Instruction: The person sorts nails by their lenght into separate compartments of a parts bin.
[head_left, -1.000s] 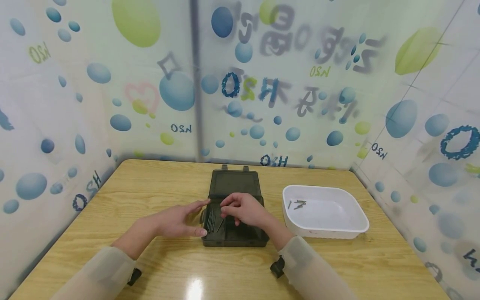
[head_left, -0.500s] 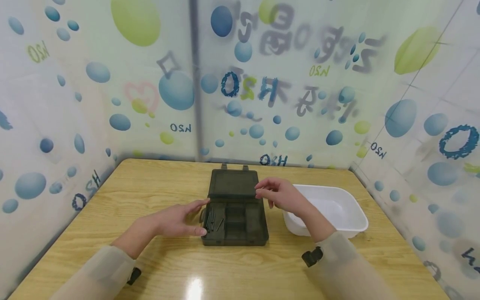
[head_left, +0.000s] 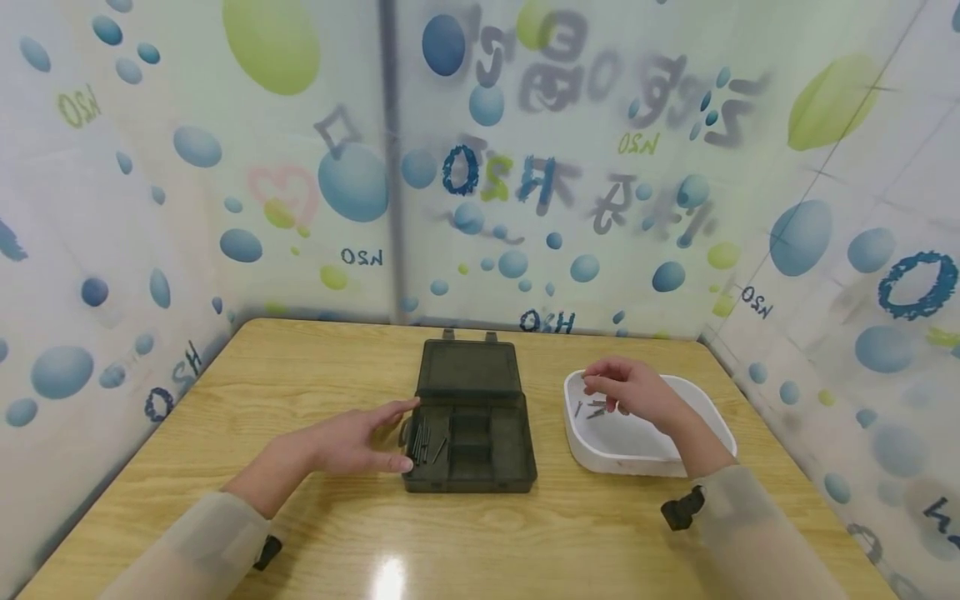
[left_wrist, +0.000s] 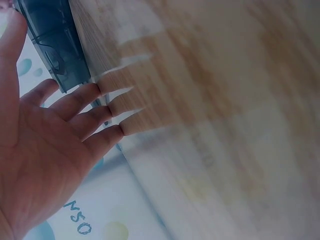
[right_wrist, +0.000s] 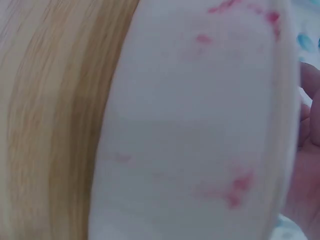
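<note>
A dark, see-through plastic case (head_left: 510, 442) lies with its lid folded back in the head view. In its left compartment are several thin dark rods (head_left: 423, 442), like long screws or nails. My left hand (head_left: 352, 442) rests beside the case, fingers extended along its left side and thumb at the front left corner. In the left wrist view that hand (left_wrist: 55, 145) shows an empty palm. Over the left part of a white plastic tub (head_left: 652, 462) is my right hand (head_left: 633, 392), fingers loosely bent with nothing visible between them. Several small metal pieces (head_left: 596, 413) lie in the tub below it.
The wooden table (head_left: 465, 542) carries the case and the tub, with a strip of tabletop between them. Patterned curtains (head_left: 487, 275) close in behind and on both sides. The tub's outer wall (right_wrist: 190, 120) fills the right wrist view, with red smudges on it.
My right hand has moved right, from above the case across to the tub. A thin dark rod stays in the case where that hand was. My left hand keeps its place.
</note>
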